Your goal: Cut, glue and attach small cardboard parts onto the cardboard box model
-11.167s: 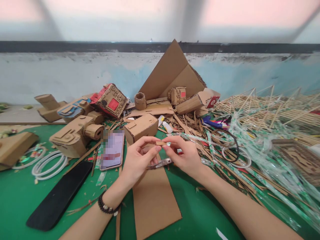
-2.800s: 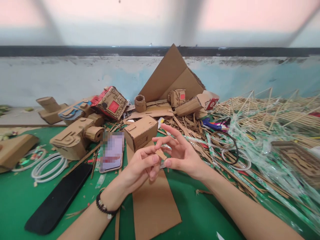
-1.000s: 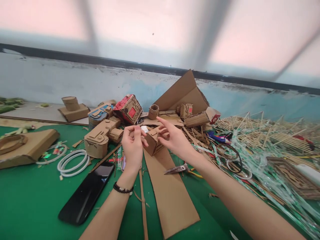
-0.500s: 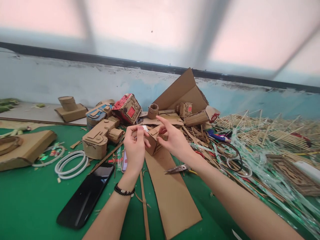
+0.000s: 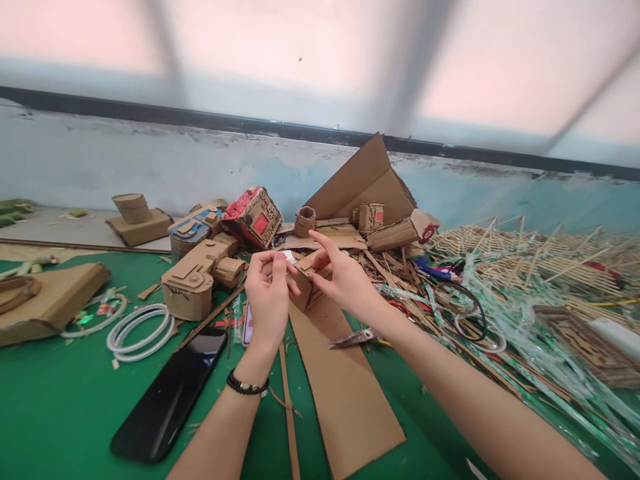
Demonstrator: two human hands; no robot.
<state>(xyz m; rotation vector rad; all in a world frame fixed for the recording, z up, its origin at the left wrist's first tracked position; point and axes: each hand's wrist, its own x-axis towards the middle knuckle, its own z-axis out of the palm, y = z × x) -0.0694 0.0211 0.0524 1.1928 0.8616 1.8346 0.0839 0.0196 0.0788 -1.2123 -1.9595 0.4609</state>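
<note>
My left hand [image 5: 269, 288] is closed in a pinch, thumb against the curled fingers; what it holds, if anything, is hidden. A small white piece [image 5: 289, 257] shows just beyond its fingertips. Close by on the right, my right hand [image 5: 341, 275] has its index finger stretched out and its thumb apart from it. The thumb is in front of a small cardboard box [image 5: 303, 283], and I cannot tell if it touches. Beneath both hands lies a long cardboard sheet [image 5: 347, 393]. Scissors [image 5: 353, 339] rest on that sheet, partly covered by my right forearm.
A black phone [image 5: 170, 393] and coiled white tubing [image 5: 140, 333] lie on the green surface [image 5: 60, 407] at left. Cardboard cameras [image 5: 187, 293] stand behind them. Plastic strips [image 5: 520, 327] and thin sticks [image 5: 500, 257] pile up at right, before the wall [image 5: 125, 147].
My right thumb and index finger have shifted slightly left toward my left hand. The whole view has moved a little; the objects on the table stay where they were.
</note>
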